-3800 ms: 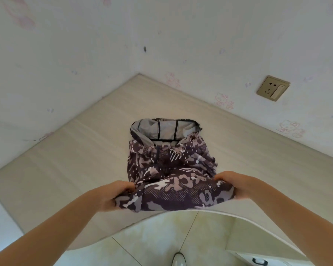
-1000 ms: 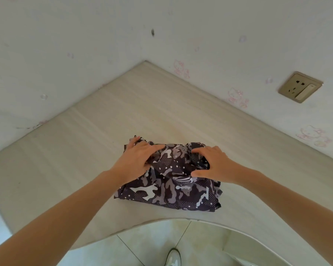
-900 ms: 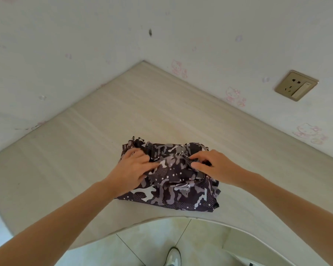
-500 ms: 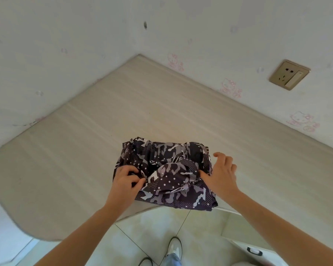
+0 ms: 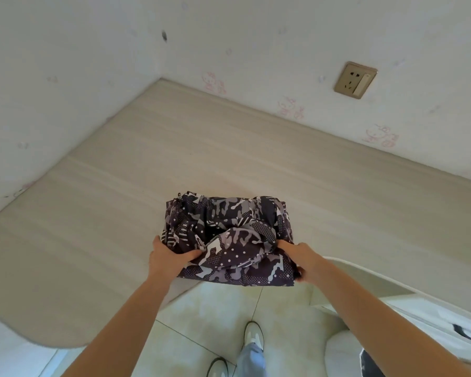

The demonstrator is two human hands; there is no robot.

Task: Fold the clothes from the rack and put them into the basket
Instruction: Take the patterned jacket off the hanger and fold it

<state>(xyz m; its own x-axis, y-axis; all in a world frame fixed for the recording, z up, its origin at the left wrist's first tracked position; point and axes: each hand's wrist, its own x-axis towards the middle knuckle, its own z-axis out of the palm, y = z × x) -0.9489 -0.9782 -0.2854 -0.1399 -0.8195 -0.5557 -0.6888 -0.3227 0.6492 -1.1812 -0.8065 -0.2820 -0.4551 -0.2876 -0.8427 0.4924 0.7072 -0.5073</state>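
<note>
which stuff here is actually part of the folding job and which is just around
Part of the job:
- folded camouflage garment
- left hand gripping it
- right hand gripping it
- table under it

Just around:
- wall socket
- cartoon wall stickers

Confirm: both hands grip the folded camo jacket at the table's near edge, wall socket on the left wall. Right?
Not quite. The wall socket is on the right wall, not the left; the head view shows it. The rest holds: left hand and right hand grip the folded camo jacket at the table's near edge.

beige table (image 5: 256,159), wall socket (image 5: 355,80), tiled floor (image 5: 218,308)
</note>
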